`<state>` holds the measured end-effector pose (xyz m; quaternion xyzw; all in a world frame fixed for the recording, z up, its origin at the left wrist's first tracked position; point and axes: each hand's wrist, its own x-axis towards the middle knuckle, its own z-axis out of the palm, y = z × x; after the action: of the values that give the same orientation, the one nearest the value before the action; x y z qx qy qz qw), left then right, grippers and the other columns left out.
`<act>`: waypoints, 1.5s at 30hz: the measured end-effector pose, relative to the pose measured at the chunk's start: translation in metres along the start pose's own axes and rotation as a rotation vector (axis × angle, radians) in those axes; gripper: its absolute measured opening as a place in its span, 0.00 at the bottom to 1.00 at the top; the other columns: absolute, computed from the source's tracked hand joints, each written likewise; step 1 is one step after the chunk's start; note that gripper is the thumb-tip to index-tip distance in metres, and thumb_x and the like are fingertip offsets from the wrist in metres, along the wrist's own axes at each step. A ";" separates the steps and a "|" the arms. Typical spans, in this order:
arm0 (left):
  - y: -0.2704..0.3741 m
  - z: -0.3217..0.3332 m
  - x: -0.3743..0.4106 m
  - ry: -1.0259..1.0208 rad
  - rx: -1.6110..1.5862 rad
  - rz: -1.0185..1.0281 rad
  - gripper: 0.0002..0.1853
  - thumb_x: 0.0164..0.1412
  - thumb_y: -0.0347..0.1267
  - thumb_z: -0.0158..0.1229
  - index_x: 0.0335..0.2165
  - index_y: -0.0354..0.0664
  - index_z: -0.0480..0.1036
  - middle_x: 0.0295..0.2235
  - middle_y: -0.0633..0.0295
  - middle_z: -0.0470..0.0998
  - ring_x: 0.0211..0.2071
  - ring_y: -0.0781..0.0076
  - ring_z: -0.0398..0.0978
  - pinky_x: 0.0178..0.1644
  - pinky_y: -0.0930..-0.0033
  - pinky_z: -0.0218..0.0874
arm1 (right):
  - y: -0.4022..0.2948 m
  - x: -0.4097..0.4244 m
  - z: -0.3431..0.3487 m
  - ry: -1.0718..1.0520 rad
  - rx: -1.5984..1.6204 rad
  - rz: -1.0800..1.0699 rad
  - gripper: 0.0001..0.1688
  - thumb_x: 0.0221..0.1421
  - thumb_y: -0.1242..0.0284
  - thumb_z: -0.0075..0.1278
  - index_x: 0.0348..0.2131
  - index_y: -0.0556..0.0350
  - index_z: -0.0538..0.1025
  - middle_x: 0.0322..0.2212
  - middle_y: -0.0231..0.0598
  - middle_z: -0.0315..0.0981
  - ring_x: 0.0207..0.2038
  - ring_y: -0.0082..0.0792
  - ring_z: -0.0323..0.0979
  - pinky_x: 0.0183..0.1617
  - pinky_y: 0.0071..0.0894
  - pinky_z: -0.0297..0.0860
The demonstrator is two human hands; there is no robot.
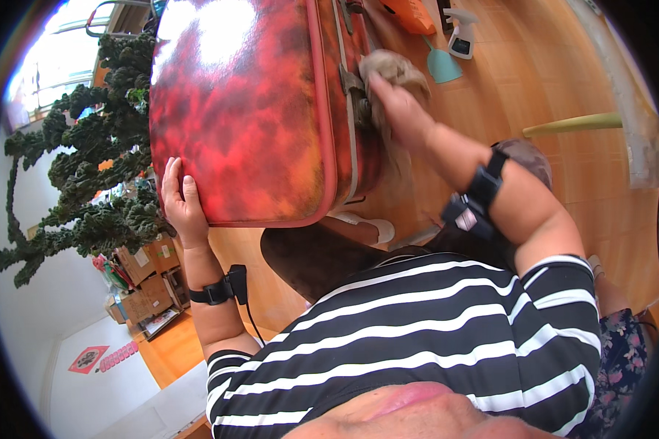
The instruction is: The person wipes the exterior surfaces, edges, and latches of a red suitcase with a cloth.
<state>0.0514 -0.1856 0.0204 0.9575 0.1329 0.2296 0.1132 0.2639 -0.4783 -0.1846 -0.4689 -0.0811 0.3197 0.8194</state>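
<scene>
A glossy red and orange mottled suitcase (241, 131) stands before me, its metal latch (351, 82) on the side at the right. My left hand (182, 203) lies flat against the suitcase's near left edge, fingers extended and gripping nothing. At the latch side, my right hand (401, 112) presses a crumpled beige cloth (398, 71) to the case; the hand is slightly blurred and the cloth hides some of its fingers. Bright glare covers the upper part of the suitcase's broad face.
A spray bottle (462, 35), a light blue plastic scoop (444, 65) and an orange bag (409, 15) lie beyond my right hand. Dark green plants (93, 159) crowd the left, above cardboard boxes (148, 299). Another person's floral garment (620, 367) shows at lower right.
</scene>
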 end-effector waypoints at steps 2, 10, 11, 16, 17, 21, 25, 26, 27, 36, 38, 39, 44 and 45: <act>-0.001 0.000 0.003 -0.007 -0.008 0.010 0.21 0.66 0.34 0.49 0.53 0.34 0.70 0.57 0.50 0.69 0.59 0.56 0.65 0.64 0.60 0.51 | -0.018 0.052 0.005 0.143 0.067 -0.037 0.35 0.65 0.47 0.39 0.41 0.65 0.76 0.31 0.37 0.74 0.37 0.31 0.68 0.49 0.32 0.64; -0.005 0.004 -0.005 0.003 -0.116 -0.043 0.22 0.66 0.34 0.49 0.54 0.32 0.70 0.57 0.48 0.69 0.60 0.56 0.64 0.65 0.59 0.50 | -0.014 -0.022 -0.019 -0.041 -0.393 0.084 0.34 0.62 0.49 0.42 0.40 0.67 0.75 0.36 0.44 0.75 0.40 0.36 0.72 0.50 0.33 0.66; -0.003 0.003 -0.006 0.004 -0.101 -0.030 0.22 0.66 0.33 0.48 0.54 0.32 0.70 0.57 0.48 0.69 0.60 0.56 0.64 0.65 0.59 0.50 | -0.015 -0.045 -0.016 0.029 -0.283 0.125 0.33 0.62 0.50 0.43 0.39 0.66 0.76 0.33 0.41 0.76 0.38 0.35 0.72 0.49 0.32 0.66; -0.003 0.004 -0.001 0.006 -0.097 -0.020 0.21 0.65 0.32 0.48 0.53 0.31 0.70 0.57 0.48 0.69 0.60 0.57 0.65 0.65 0.60 0.51 | -0.059 -0.012 -0.024 0.147 -0.118 -0.040 0.30 0.64 0.52 0.43 0.36 0.64 0.77 0.29 0.38 0.76 0.34 0.30 0.73 0.38 0.34 0.69; -0.003 0.004 -0.001 0.010 -0.098 -0.020 0.21 0.65 0.32 0.48 0.53 0.31 0.70 0.57 0.48 0.69 0.59 0.57 0.65 0.64 0.60 0.51 | -0.073 0.002 -0.019 0.124 -0.066 -0.154 0.29 0.64 0.52 0.43 0.35 0.64 0.77 0.28 0.37 0.76 0.34 0.30 0.73 0.36 0.34 0.68; -0.002 0.003 -0.003 0.023 -0.084 -0.021 0.20 0.65 0.31 0.48 0.52 0.31 0.71 0.57 0.48 0.69 0.59 0.57 0.65 0.64 0.60 0.52 | -0.107 0.030 0.032 0.010 -0.372 -0.458 0.23 0.68 0.59 0.44 0.40 0.63 0.77 0.34 0.31 0.77 0.37 0.26 0.72 0.40 0.30 0.66; 0.003 0.006 0.000 0.035 -0.068 -0.023 0.20 0.64 0.30 0.49 0.52 0.33 0.71 0.57 0.49 0.69 0.59 0.58 0.66 0.64 0.61 0.53 | -0.067 -0.046 0.066 -0.073 -0.617 -0.965 0.15 0.63 0.68 0.46 0.48 0.50 0.73 0.45 0.42 0.70 0.46 0.37 0.71 0.48 0.37 0.65; 0.002 0.006 -0.001 0.051 -0.064 -0.017 0.21 0.62 0.30 0.49 0.52 0.33 0.72 0.57 0.49 0.70 0.59 0.57 0.66 0.64 0.60 0.53 | -0.063 -0.066 0.069 -0.108 -0.571 -1.087 0.21 0.61 0.67 0.48 0.53 0.47 0.70 0.52 0.40 0.66 0.52 0.35 0.68 0.56 0.35 0.64; 0.002 0.006 -0.003 0.061 -0.060 -0.027 0.20 0.62 0.30 0.49 0.51 0.33 0.72 0.57 0.49 0.70 0.59 0.57 0.66 0.64 0.60 0.53 | -0.086 -0.068 0.067 -0.219 -0.671 -1.102 0.20 0.59 0.68 0.49 0.52 0.45 0.71 0.50 0.39 0.68 0.52 0.36 0.68 0.57 0.37 0.63; 0.006 0.004 0.000 0.058 -0.063 -0.010 0.20 0.62 0.29 0.49 0.50 0.32 0.72 0.56 0.49 0.71 0.58 0.56 0.67 0.63 0.60 0.54 | -0.159 0.053 0.069 -0.117 -1.222 -0.912 0.19 0.56 0.62 0.51 0.43 0.53 0.76 0.33 0.46 0.76 0.36 0.49 0.75 0.44 0.42 0.70; 0.007 0.004 -0.007 0.060 -0.059 -0.044 0.20 0.62 0.28 0.48 0.51 0.32 0.72 0.56 0.48 0.71 0.58 0.56 0.67 0.64 0.60 0.53 | -0.157 -0.005 0.089 -0.465 -1.726 -0.794 0.23 0.54 0.56 0.45 0.47 0.43 0.76 0.39 0.37 0.78 0.43 0.41 0.76 0.50 0.56 0.66; 0.010 0.004 -0.006 0.062 -0.069 -0.047 0.20 0.62 0.29 0.48 0.51 0.32 0.72 0.56 0.48 0.71 0.58 0.56 0.66 0.64 0.60 0.53 | -0.146 -0.022 0.092 -0.465 -1.492 -0.963 0.24 0.54 0.56 0.45 0.47 0.43 0.76 0.42 0.37 0.77 0.46 0.37 0.73 0.54 0.53 0.63; 0.006 0.002 -0.006 0.015 -0.068 -0.058 0.21 0.63 0.30 0.47 0.53 0.31 0.70 0.58 0.48 0.68 0.59 0.57 0.65 0.64 0.60 0.51 | -0.106 -0.057 0.094 -0.643 -0.794 -1.285 0.25 0.56 0.60 0.44 0.50 0.48 0.73 0.51 0.42 0.71 0.55 0.43 0.67 0.63 0.49 0.58; 0.006 0.001 -0.006 0.010 -0.057 -0.066 0.22 0.63 0.30 0.47 0.53 0.31 0.70 0.58 0.48 0.68 0.59 0.57 0.65 0.64 0.60 0.51 | -0.110 -0.046 0.085 -0.588 -0.808 -1.352 0.24 0.55 0.61 0.44 0.49 0.48 0.74 0.50 0.42 0.71 0.54 0.43 0.68 0.62 0.49 0.59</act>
<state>0.0481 -0.1938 0.0184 0.9479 0.1583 0.2342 0.1471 0.2408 -0.4838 -0.0398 -0.4741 -0.6632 -0.1846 0.5490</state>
